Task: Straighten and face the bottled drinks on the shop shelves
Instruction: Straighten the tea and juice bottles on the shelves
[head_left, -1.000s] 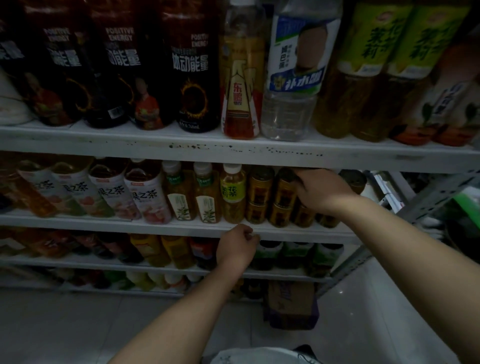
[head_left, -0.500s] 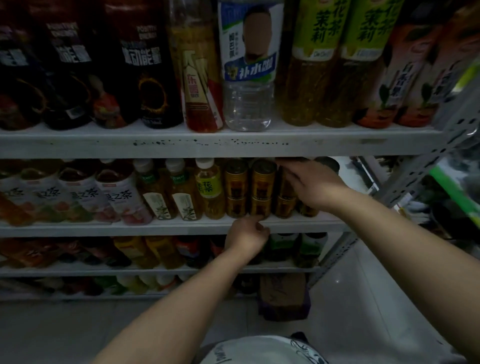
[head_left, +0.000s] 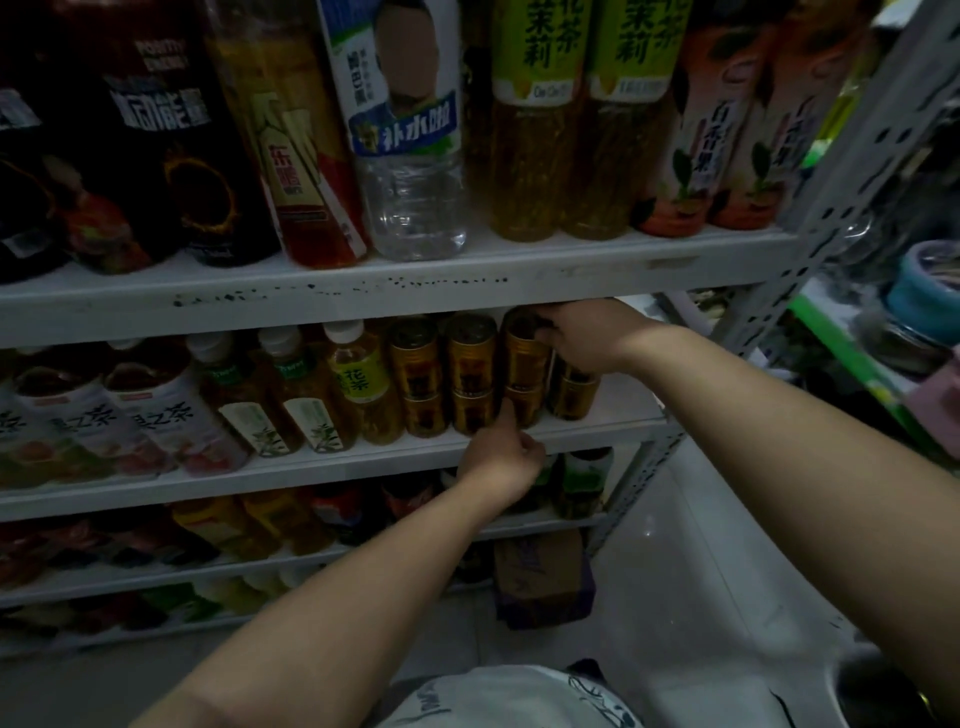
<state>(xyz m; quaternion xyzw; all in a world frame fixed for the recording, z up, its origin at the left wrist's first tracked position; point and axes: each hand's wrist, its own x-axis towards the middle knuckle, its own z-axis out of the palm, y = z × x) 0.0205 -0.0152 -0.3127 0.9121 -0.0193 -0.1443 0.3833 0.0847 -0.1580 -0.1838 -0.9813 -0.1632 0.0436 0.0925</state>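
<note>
Gold cans (head_left: 470, 379) look next: our right hand (head_left: 587, 338) moved left, clasping the top can (head_left: 523, 348). Our curled left hand (head_left: 501, 457) rose to nudge the lower can (head_left: 522, 408).

Stacked cans (head_left: 470, 364) right of small bottles (head_left: 358, 379) — middle shelf (head_left: 260, 474).

Your left forearm (head_left: 332, 597) and right forearm (head_left: 779, 431) are bare right down to the frame's bottom and right edges. Your left hand (head_left: 501, 460) and right hand (head_left: 584, 340) are bare too. At bottom centre you wear a pale top (head_left: 483, 699), whitish-grey in the dim light, of soft cloth. It carries a dark print (head_left: 597, 693): sketchy line drawing on its right part, faint letter-like marks on its left, too blurred to read.
</note>
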